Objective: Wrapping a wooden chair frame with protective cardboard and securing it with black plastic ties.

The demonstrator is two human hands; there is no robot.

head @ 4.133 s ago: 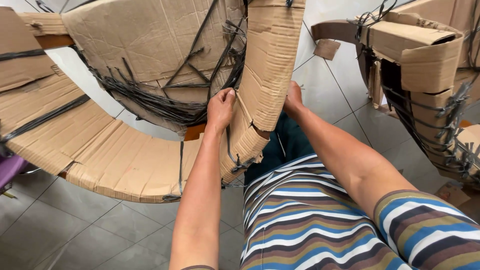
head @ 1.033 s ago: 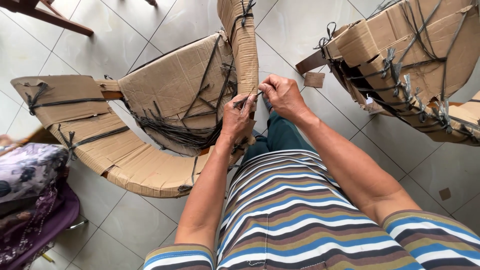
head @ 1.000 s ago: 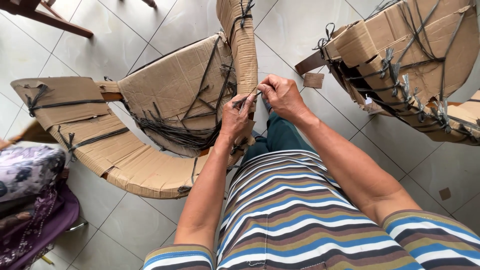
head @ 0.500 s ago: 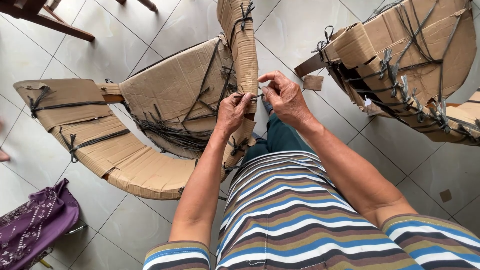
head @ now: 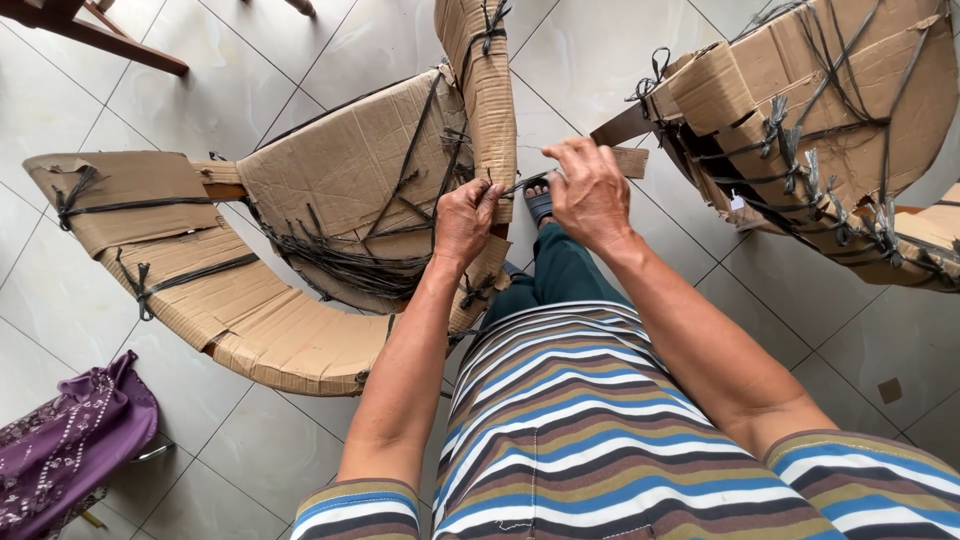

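Observation:
A curved piece of furniture wrapped in brown cardboard (head: 330, 190) and bound with black plastic straps stands on the tiled floor in front of me. My left hand (head: 466, 220) pinches a black strap (head: 522, 184) at the upright cardboard-wrapped arm (head: 485, 80). My right hand (head: 588, 190) grips the same strap's other end, just to the right of that arm. The strap runs taut between both hands. My striped shirt fills the bottom of the view.
A second cardboard-wrapped, strapped piece (head: 820, 130) stands at the right. A purple patterned cloth (head: 70, 450) lies at the bottom left. A wooden furniture leg (head: 90, 35) crosses the top left corner. My sandalled foot (head: 540, 205) shows between the hands.
The view has pulled back from the cardboard. My hands have moved apart a little on the strap, the right one drawing it rightwards. The purple cloth has dropped to the floor at the left.

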